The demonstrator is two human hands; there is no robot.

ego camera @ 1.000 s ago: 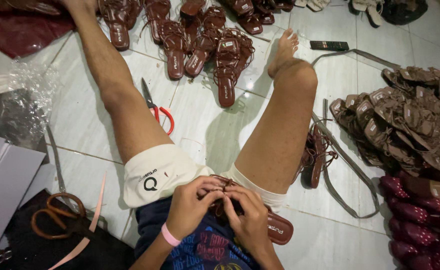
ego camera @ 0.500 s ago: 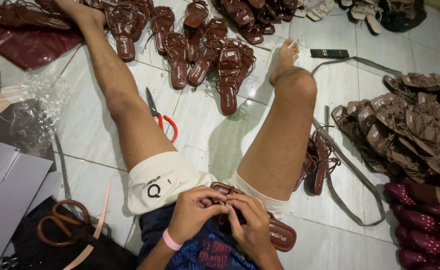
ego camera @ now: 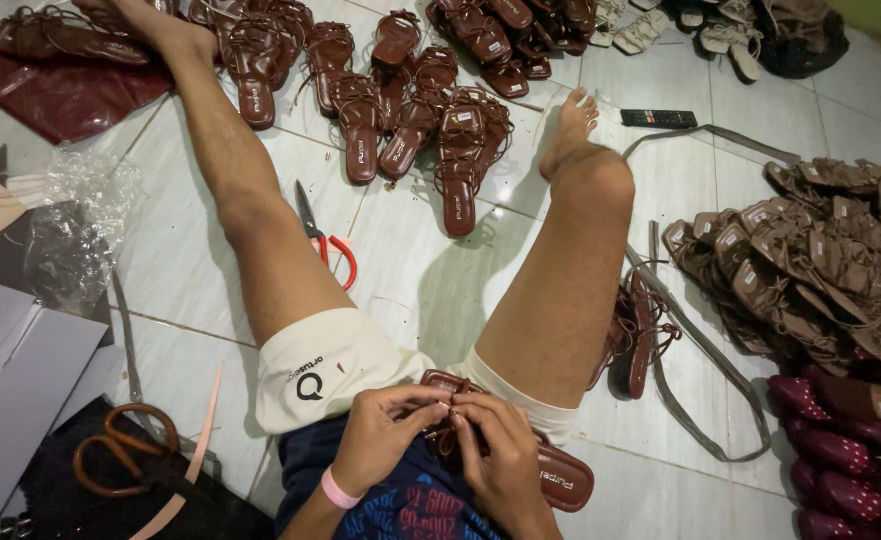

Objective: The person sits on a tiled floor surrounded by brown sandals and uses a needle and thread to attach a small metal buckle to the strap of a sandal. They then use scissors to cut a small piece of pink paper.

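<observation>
At the bottom centre of the frame both hands work on a dark brown leather strappy sandal (ego camera: 558,478) lying across the person's lap, its sole running toward the lower right. The left hand (ego camera: 385,440) is curled, its fingertips drawn together and pinching a thin strap at the sandal's upper end; a pink wristband (ego camera: 338,490) circles that wrist. The right hand (ego camera: 500,455) is likewise curled, fingers pressed close around the same straps, touching the left hand's fingertips. On the white tiled floor (ego camera: 410,260) between the legs, left of centre, lie red-handled scissors (ego camera: 325,240). A row of matching brown sandals (ego camera: 400,110) fills the upper centre, and orange-handled shears (ego camera: 120,445) rest at the lower left
</observation>
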